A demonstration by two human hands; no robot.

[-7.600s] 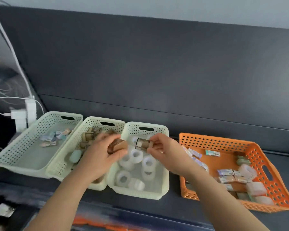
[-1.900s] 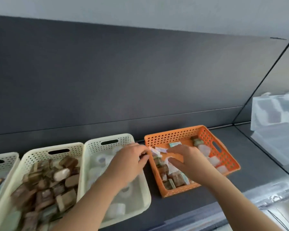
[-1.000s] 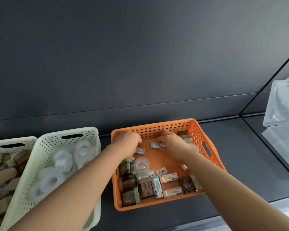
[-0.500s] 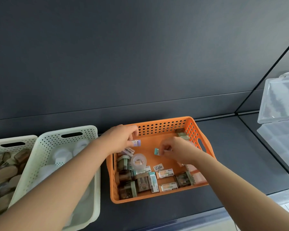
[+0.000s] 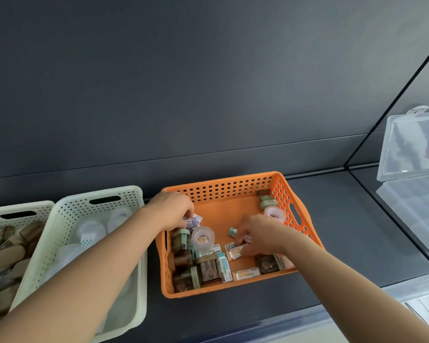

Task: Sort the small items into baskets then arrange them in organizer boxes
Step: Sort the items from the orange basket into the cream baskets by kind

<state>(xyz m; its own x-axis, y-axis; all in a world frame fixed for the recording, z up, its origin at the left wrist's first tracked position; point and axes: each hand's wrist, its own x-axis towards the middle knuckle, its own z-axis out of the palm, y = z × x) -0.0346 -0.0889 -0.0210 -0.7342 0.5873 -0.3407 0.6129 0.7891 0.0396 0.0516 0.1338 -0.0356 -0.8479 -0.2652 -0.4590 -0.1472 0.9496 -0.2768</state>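
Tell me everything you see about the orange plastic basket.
The orange perforated plastic basket sits upright on the dark shelf, right of a cream basket. A slot handle pierces its right wall. Inside lie boxed items and clear tape rolls. The right hand reaches in; the left hand pinches a small purple-labelled packet.

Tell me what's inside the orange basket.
The basket holds clear tape rolls, brown packs and small boxes. The left hand and right hand cover whatever lies beneath them.
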